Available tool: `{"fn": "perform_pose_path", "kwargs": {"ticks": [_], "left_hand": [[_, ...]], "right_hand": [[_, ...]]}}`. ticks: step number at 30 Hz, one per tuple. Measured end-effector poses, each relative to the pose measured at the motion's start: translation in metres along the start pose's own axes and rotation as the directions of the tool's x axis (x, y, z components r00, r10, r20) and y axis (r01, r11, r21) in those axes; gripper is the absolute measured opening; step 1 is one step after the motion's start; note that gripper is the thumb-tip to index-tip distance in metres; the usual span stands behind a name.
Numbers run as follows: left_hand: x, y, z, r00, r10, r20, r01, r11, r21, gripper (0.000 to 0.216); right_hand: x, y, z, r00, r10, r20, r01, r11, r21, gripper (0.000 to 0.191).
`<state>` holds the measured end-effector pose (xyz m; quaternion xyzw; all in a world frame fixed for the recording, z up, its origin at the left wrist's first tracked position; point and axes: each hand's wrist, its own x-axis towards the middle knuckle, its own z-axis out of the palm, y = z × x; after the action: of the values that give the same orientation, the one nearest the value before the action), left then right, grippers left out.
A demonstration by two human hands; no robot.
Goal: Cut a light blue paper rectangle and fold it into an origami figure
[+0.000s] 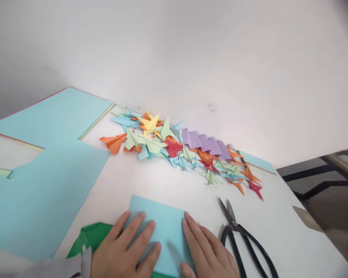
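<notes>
A small light-blue paper square (162,227) lies on the white table (168,185) near the front edge. My left hand (124,249) rests flat on its left part, fingers spread. The fingers of my right hand (205,249) lie stretched out and pressed on its right edge. Neither hand grips anything. A green paper piece (88,237) sticks out from under the blue square and my left hand.
Black scissors (240,239) lie just right of my right hand, blades pointing away. A heap of several folded paper figures (176,148) in many colours runs along the wall. Large light-blue sheets (46,181) cover the table's left side. The table's edge drops off at right.
</notes>
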<state>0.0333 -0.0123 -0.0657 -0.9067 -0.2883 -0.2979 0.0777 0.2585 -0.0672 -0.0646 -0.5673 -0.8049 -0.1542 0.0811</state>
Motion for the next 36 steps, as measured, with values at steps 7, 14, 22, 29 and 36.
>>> {"fn": "perform_pose_path", "kwargs": {"ticks": [7,14,22,29,36], "left_hand": [[0.011,-0.007,-0.01,0.994,-0.045,0.096,0.066,0.972,-0.226,0.028],[0.031,-0.028,-0.03,0.945,0.09,0.314,0.0,0.961,-0.277,0.024],[0.053,-0.051,-0.02,0.851,0.318,0.418,-0.276,0.948,-0.159,0.022],[0.068,-0.047,0.008,0.839,0.345,0.421,-0.332,0.937,-0.107,0.02],[0.059,-0.055,0.011,0.829,0.459,0.32,-0.406,0.887,-0.22,0.035]], "right_hand": [[0.015,-0.013,-0.017,0.995,0.074,-0.069,-0.074,0.997,0.007,0.042],[0.032,-0.029,-0.032,0.967,0.254,-0.016,-0.248,0.956,0.155,0.031],[0.041,-0.036,-0.04,0.949,0.315,-0.021,-0.306,0.934,0.183,0.036],[0.042,-0.039,-0.044,0.942,0.334,0.008,-0.333,0.934,0.13,0.042],[0.041,-0.037,-0.045,0.941,0.337,0.013,-0.335,0.931,0.146,0.044]]}}
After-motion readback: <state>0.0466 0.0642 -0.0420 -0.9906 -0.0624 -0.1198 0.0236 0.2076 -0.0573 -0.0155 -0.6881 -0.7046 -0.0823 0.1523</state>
